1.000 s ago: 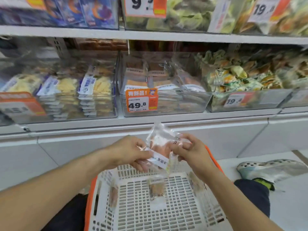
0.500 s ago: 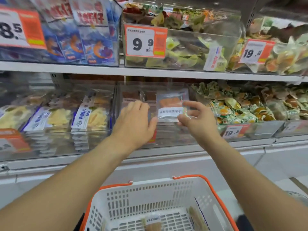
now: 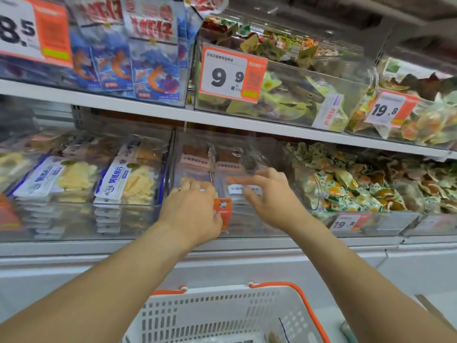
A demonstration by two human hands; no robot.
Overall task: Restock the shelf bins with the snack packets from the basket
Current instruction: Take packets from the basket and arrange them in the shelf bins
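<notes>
My right hand [image 3: 270,194] reaches into the clear middle bin [image 3: 249,219] on the lower shelf. It pinches a clear snack packet [image 3: 243,189] with a white label between forefinger and thumb, low over the stacked packets [image 3: 197,157] of the same kind. Beside it, my left hand [image 3: 193,209] lies with straight fingers over the bin's front edge, resting on the packets and partly hiding an orange price tag [image 3: 222,210]. The white basket [image 3: 197,315] with orange rim sits below, between my forearms; its contents are mostly out of frame.
The left bin holds stacked packets [image 3: 128,181] with blue-white labels and yellow chips. The right bin is heaped with small green-orange packets [image 3: 346,191]. The upper shelf's edge [image 3: 222,120] hangs close over the middle bin, carrying bins of blue shrimp packs [image 3: 148,70] and a 9.9 tag [image 3: 232,75].
Both hands lifted the packet from over the basket up to the shelf, then lowered it into the middle bin. My view tilted upward and the basket dropped to the frame's bottom.
</notes>
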